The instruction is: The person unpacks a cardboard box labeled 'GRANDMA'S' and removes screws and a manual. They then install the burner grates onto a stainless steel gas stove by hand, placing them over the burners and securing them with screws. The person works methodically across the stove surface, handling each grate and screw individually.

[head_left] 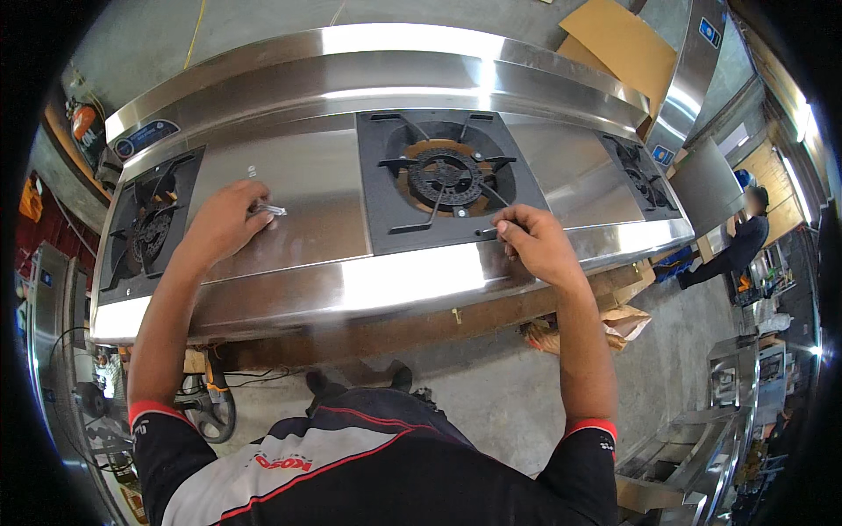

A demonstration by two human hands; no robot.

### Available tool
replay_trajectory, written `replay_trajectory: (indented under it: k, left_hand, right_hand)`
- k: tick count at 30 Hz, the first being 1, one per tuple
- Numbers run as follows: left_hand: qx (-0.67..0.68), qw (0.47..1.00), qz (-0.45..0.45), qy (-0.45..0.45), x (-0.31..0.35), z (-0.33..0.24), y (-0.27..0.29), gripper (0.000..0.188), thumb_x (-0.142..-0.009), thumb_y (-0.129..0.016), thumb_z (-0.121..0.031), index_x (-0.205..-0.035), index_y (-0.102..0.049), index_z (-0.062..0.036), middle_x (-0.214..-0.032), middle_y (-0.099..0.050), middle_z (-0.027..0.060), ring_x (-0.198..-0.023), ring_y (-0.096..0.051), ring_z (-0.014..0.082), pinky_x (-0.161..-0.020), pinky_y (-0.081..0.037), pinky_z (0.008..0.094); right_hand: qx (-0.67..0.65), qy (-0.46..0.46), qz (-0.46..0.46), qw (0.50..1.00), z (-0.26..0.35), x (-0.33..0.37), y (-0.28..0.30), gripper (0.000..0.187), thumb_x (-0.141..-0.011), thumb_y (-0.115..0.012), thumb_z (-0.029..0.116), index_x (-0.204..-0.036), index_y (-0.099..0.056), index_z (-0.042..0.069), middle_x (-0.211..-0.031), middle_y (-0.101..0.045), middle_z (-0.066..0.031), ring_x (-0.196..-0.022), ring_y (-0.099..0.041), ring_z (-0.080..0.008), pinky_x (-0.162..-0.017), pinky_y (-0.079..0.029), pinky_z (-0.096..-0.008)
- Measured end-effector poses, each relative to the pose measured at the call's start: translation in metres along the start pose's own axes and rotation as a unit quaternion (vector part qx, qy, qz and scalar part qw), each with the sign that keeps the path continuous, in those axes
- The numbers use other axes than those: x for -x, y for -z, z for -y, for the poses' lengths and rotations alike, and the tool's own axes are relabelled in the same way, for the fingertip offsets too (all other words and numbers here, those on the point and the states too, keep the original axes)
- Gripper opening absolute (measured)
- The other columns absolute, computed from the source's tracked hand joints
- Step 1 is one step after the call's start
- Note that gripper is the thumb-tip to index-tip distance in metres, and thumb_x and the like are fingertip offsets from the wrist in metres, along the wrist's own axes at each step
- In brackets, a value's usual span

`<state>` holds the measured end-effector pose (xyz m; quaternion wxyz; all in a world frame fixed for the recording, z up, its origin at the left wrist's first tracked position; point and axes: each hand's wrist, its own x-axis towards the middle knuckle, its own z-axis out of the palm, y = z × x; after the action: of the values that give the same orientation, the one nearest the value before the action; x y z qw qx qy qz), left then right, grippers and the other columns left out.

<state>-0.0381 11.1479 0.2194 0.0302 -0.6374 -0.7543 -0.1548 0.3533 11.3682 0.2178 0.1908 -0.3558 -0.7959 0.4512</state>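
A long stainless steel cooking range (289, 158) stretches in front of me, with a black cast-iron burner (445, 177) in its middle. My left hand (230, 219) is over the steel top left of that burner, fingers closed on a small shiny metal piece (274, 210) whose exact kind I cannot make out. At the front right corner of the burner's black plate (395, 230), my right hand (537, 245) pinches a thin, dark, rod-like piece (488, 232). The fingertips hide part of it, and its kind is unclear.
More black burners sit at the range's left end (149, 228) and right end (640, 171). Cardboard sheets (623, 53) lie behind it. Crumpled brown paper (624, 324) is on the floor below. A person (745, 232) is farther off at the right.
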Motion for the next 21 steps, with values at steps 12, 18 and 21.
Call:
replay_trajectory:
  k: [12,18,21]
  left_hand:
    - [0.147,0.96,-0.189,0.142,0.005,0.045,-0.015,0.024,-0.09,-0.073,-0.02,-0.089,-0.065,0.0025,-0.071,-0.059,0.0033,-0.067,-0.052,0.0095,-0.063,-0.044,0.0278]
    - [0.123,0.961,-0.201,0.148,0.011,0.063,-0.012,0.025,-0.094,-0.069,-0.022,-0.088,-0.064,0.0014,-0.07,-0.057,-0.0002,-0.066,-0.049,0.0071,-0.061,-0.041,0.0249]
    - [0.124,0.957,-0.207,0.159,0.013,0.072,-0.014,0.025,-0.094,-0.069,-0.022,-0.088,-0.064,0.002,-0.068,-0.057,0.0002,-0.065,-0.049,0.0073,-0.061,-0.042,0.0255]
  right_hand:
    - [0.12,0.072,0.163,0.977,0.005,-0.033,0.011,0.016,-0.095,-0.06,0.009,-0.101,-0.068,-0.003,-0.076,-0.064,-0.005,-0.068,-0.06,-0.0108,-0.064,-0.049,-0.0279]
    - [0.228,0.193,0.158,0.941,0.005,-0.052,0.009,0.016,-0.088,-0.065,0.007,-0.099,-0.07,-0.002,-0.09,-0.068,-0.0158,-0.081,-0.067,-0.0293,-0.073,-0.052,-0.0366]
    - [0.239,0.216,0.159,0.933,0.007,-0.048,0.009,0.015,-0.087,-0.065,0.007,-0.099,-0.071,-0.001,-0.092,-0.067,-0.0163,-0.082,-0.066,-0.0337,-0.074,-0.052,-0.0383]
